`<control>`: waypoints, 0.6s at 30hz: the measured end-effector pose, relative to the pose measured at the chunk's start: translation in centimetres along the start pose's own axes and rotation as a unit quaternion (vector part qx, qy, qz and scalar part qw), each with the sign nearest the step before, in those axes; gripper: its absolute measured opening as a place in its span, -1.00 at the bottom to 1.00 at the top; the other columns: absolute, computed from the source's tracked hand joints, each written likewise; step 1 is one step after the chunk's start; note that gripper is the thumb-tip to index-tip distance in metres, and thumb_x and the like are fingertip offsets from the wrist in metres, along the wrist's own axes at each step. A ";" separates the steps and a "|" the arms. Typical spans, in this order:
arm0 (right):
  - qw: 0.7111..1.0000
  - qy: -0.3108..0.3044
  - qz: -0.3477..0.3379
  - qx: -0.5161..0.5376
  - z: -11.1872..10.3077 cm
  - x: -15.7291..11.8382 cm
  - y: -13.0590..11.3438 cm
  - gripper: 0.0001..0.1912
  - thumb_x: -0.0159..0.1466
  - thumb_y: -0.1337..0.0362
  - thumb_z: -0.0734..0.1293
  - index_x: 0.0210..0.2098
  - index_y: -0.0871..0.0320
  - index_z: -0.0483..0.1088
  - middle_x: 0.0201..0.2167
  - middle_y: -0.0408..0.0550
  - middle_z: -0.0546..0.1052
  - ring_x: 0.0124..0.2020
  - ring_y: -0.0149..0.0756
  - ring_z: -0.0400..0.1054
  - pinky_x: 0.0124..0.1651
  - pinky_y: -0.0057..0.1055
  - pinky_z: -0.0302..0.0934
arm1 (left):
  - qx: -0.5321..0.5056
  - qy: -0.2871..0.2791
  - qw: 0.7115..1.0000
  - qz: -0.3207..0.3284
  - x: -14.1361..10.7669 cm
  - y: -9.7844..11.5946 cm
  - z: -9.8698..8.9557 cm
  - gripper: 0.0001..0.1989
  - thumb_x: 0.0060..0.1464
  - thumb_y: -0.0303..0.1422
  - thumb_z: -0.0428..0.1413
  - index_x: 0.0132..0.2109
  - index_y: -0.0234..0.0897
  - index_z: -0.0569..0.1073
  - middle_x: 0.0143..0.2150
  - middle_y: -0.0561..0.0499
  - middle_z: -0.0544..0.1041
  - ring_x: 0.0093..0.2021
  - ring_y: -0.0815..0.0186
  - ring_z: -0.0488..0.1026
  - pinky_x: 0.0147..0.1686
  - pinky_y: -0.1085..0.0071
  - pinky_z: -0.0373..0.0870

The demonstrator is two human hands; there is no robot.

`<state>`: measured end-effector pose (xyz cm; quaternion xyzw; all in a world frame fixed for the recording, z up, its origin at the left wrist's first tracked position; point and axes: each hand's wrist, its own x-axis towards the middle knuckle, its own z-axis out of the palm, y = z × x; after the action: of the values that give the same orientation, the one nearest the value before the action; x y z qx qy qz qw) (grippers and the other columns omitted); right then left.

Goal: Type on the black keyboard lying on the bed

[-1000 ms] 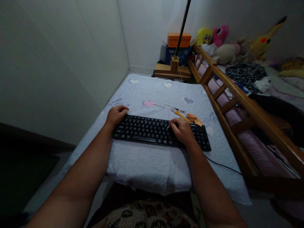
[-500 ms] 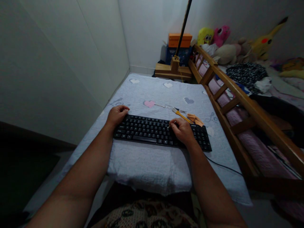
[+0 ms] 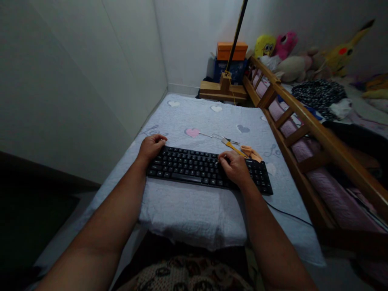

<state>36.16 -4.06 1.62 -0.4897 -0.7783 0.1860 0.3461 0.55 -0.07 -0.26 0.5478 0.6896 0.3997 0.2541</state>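
A black keyboard lies across the cloth-covered table, its cable trailing off to the right. My left hand rests at its upper left corner, fingers closed around the edge area; a small pale bit shows at the fingertips. Over the right part of the keys is my right hand, its fingers pinched on a small whitish thing, too small to name. Behind the keyboard lie a brush with a yellow handle, thin metal tools and a crumpled orange cloth.
A wooden bed rail runs along the table's right side, with plush toys and clothes beyond. At the back stand a wooden base with a pole and an orange box. A pale panel borders the left.
The whole view has shifted slightly, so things appear a little further right. Both hands keep nearly the same places at the keyboard.
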 end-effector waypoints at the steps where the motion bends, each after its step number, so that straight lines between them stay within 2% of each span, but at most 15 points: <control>1: 1.000 -0.002 -0.003 0.001 0.0 0.0 0.0 -0.85 0.33 0.34 0.30 -0.33 0.09 0.52 -0.35 -0.02 0.60 -0.21 -0.13 0.45 -0.06 -0.23 0.27 | -0.001 0.000 1.000 0.002 0.0 -0.1 0.0 -0.69 -0.10 -0.20 0.14 -0.25 -0.28 0.62 -0.43 0.03 0.52 -0.35 0.23 0.40 -0.28 0.32 0.29; 18: 1.000 -0.011 -0.021 0.010 0.4 0.1 -0.6 -0.85 0.33 0.36 0.32 -0.31 0.07 0.54 -0.30 -0.01 0.63 -0.19 -0.13 0.46 -0.02 -0.20 0.32 | 0.001 0.006 1.000 0.000 0.1 -0.3 0.0 -0.69 -0.09 -0.21 0.15 -0.24 -0.28 0.64 -0.43 0.03 0.52 -0.37 0.24 0.39 -0.30 0.33 0.29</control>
<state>35.47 -4.27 1.80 -0.4679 -0.7901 0.1917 0.3464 0.39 -0.02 -0.51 0.5454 0.6919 0.4021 0.2492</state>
